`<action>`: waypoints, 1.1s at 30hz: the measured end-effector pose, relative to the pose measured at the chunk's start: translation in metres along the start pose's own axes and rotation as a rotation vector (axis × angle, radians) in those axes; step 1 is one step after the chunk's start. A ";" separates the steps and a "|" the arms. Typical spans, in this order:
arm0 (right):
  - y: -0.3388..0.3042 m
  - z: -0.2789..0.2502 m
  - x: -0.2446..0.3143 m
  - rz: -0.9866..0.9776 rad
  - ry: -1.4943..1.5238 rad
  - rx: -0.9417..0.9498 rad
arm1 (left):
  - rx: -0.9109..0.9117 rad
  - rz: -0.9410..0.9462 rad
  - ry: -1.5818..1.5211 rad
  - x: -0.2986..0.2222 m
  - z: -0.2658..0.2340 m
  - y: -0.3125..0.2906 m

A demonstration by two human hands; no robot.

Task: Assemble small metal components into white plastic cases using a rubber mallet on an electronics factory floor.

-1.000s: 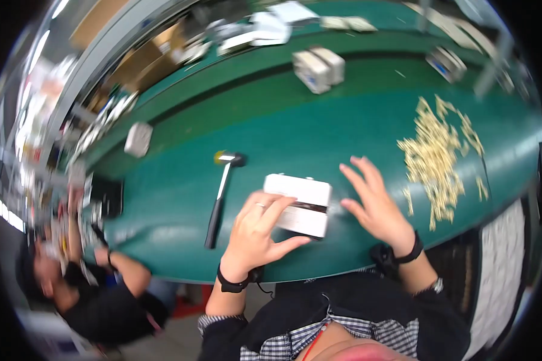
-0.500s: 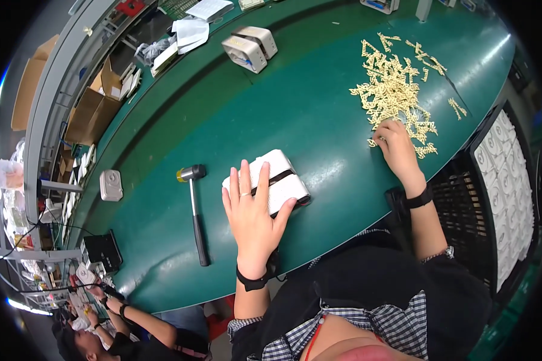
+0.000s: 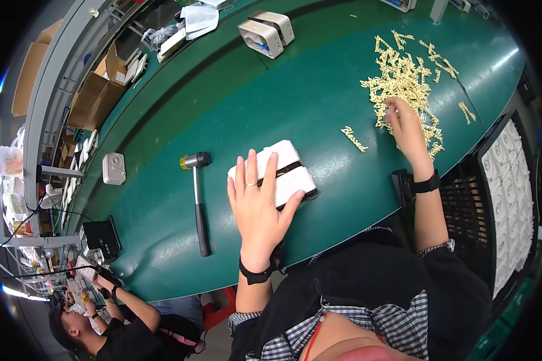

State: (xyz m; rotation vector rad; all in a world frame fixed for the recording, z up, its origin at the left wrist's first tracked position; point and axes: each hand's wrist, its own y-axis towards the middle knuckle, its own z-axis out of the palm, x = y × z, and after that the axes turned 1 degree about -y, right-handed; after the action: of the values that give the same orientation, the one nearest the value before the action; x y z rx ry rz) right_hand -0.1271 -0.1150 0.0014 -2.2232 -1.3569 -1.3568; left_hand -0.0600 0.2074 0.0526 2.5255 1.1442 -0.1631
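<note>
My left hand lies flat with fingers spread on a white block that has rounded corners and a dark slot across it. To the right, my right hand hovers at the near edge of a heap of pale gold script-lettering pieces. Its fingers are loosely bent, thumb apart, and nothing shows between them. A single lettering piece lies by itself on the green table between the block and the heap. Left of my left hand rests a mallet with a black and yellow head.
A beige two-part block stands at the back, and a small white housing lies at the left. A black crate with white parts adjoins the table's right edge. At lower left a co-worker handles a white part.
A single lettering piece now lies apart, left of the heap. My right hand has moved slightly up and right; my left hand stays on the white block. The whole view has shifted a little.
</note>
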 end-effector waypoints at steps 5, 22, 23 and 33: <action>-0.018 0.020 0.011 -0.294 -0.315 0.113 | 0.006 -0.009 -0.004 0.000 0.002 0.001; -0.005 0.047 0.151 -0.036 0.590 0.898 | -0.143 0.391 -0.420 0.013 -0.049 0.020; -0.007 0.052 0.152 -0.053 0.654 0.880 | -0.132 0.519 -0.394 0.016 -0.049 0.025; 0.004 0.019 0.035 -0.087 -0.301 0.161 | -0.047 0.216 -0.556 0.060 -0.021 0.038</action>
State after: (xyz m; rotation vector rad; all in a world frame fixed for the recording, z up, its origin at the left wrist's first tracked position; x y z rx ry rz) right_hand -0.1071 -0.0856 0.0196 -2.3501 -1.6145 -0.9228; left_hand 0.0071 0.2346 0.0676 2.3173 0.6435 -0.7167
